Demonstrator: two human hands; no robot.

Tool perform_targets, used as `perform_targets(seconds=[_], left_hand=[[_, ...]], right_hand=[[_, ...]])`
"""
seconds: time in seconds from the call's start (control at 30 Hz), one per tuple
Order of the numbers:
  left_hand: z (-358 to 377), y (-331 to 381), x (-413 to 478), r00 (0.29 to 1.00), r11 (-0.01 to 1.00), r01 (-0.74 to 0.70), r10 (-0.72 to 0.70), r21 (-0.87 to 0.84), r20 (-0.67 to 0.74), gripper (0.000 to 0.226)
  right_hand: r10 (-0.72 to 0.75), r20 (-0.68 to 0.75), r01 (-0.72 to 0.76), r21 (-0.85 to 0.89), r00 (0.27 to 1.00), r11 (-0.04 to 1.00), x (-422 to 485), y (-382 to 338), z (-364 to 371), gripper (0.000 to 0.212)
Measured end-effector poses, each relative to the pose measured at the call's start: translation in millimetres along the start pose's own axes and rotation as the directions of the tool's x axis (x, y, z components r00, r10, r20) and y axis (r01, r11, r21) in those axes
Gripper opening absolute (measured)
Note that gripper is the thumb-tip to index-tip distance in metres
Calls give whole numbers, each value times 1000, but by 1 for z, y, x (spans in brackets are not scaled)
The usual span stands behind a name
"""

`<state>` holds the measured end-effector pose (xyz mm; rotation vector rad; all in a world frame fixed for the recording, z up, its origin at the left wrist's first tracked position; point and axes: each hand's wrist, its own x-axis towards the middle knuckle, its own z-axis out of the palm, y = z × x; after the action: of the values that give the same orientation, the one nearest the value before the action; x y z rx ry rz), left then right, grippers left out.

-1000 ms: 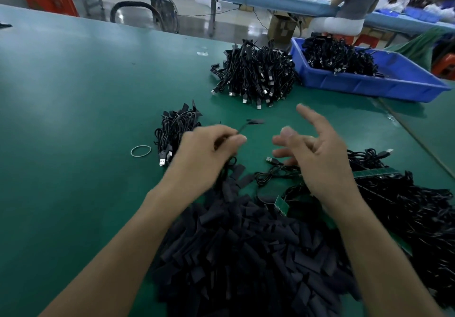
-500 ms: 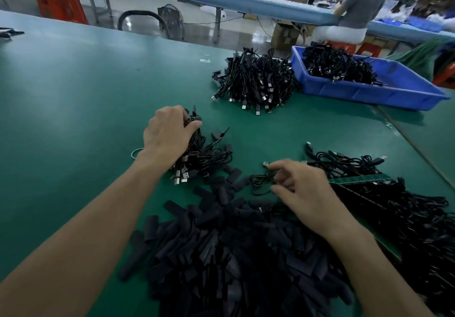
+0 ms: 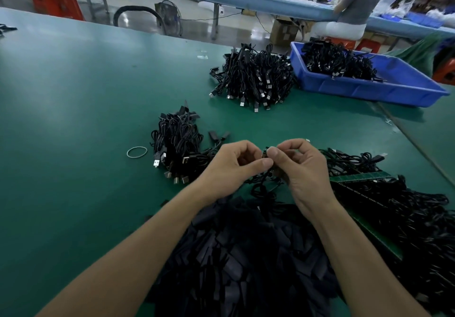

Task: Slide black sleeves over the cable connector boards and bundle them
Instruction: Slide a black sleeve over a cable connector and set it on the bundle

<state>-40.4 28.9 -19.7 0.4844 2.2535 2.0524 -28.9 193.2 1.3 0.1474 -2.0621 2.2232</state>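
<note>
On the green desk (image 3: pixel 73 119), the largest hazard is the loose heap of black sleeves (image 3: pixel 246 255) lying directly under the wrists. Anything that slips from the fingers would likely drop into it and be hard to pick out, black on black. To the right, the tangle of unsleeved cables (image 3: pixel 406 218) is the next risk. The one cable (image 3: pixel 263 186) in hand hangs down toward that clutter, so a quick lift could snag its loops and drag neighbours along. The finished bundle (image 3: pixel 177 142) lies well to the left, with the rubber band (image 3: pixel 137 152) just beside it. Smallest and most delicate is the connector board (image 3: pixel 265 153), held up between the two hands above the desk. A sleeve pushed on at a tilt could catch on a board corner and strain the joint.

The left grip (image 3: pixel 231 166) is closed to a thumb-and-forefinger pinch on that board end. The right grip (image 3: pixel 302 166) pinches it from the other side, its remaining fingers curled. Whether a sleeve is already on cannot be told.
</note>
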Motion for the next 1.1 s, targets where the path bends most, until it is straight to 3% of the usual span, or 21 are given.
perform_targets(seconds=[0.17, 0.3, 0.47, 0.6, 0.7, 0.77, 0.9, 1.0, 1.1], left_hand=[[5, -4, -2, 999, 969, 43, -44, -244, 1, 18], [2, 2, 0, 988, 916, 148, -119, -373, 99, 10], [2, 4, 1, 980, 802, 196, -136, -564, 147, 13], [3, 9, 0, 979, 757, 201, -139, -622, 147, 10], [0, 15, 1, 991, 739, 133, -119, -660, 67, 10], [-8, 20, 1, 995, 700, 50, -100, -712, -29, 12], [-32, 32, -1, 968, 628, -201, 10, -752, -251, 14], [-49, 41, -9, 921, 805, -302, 108, -510, -374, 16], [-61, 45, -17, 883, 940, -292, 194, -178, -427, 14]], right_hand=[[162, 74, -176, 263, 984, 948, -1, 7, 3, 18], [207, 144, -249, 415, 968, 875, 1, 10, 5, 14], [213, 151, -257, 406, 965, 877, 5, 7, 8, 11], [268, 152, -308, 429, 951, 849, 7, 1, 13, 10], [305, 100, -320, 391, 947, 863, 11, -10, 10, 9], [317, -35, -284, 356, 948, 890, 16, -21, 4, 14], [190, -446, -45, 314, 875, 948, 32, -45, -15, 14], [-32, -576, 133, 134, 816, 982, 41, -53, -21, 15], [-321, -546, 265, -181, 774, 947, 43, -45, -17, 15]])
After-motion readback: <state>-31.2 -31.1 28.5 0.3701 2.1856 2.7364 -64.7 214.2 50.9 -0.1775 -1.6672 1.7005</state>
